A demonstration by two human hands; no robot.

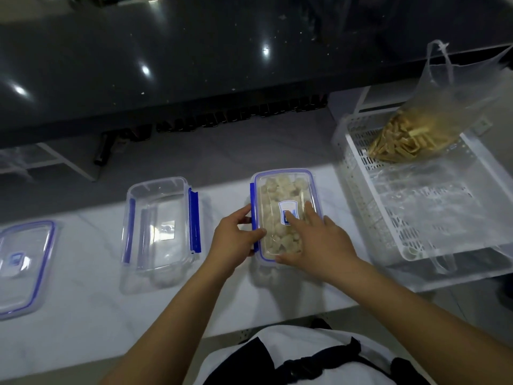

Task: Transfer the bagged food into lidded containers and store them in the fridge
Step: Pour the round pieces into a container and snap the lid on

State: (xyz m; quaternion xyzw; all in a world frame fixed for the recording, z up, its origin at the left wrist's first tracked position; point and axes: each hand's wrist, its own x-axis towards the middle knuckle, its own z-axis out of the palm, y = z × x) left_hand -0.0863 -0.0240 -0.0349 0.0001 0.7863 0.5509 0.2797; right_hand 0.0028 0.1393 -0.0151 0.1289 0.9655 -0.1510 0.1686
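Left hand (234, 234) grips filled container (283, 215) clip; right hand (313, 240) flat, pressing lid; two containers.

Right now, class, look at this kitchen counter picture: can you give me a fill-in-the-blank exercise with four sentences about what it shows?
1. The right hand presses flat on the ____ of the filled container.
2. The left hand works the blue ____ on that container's side.
3. The bag of food strips rests in the white ____.
4. The container left of the hands is ____.

Missing words: lid; clip; basket; empty
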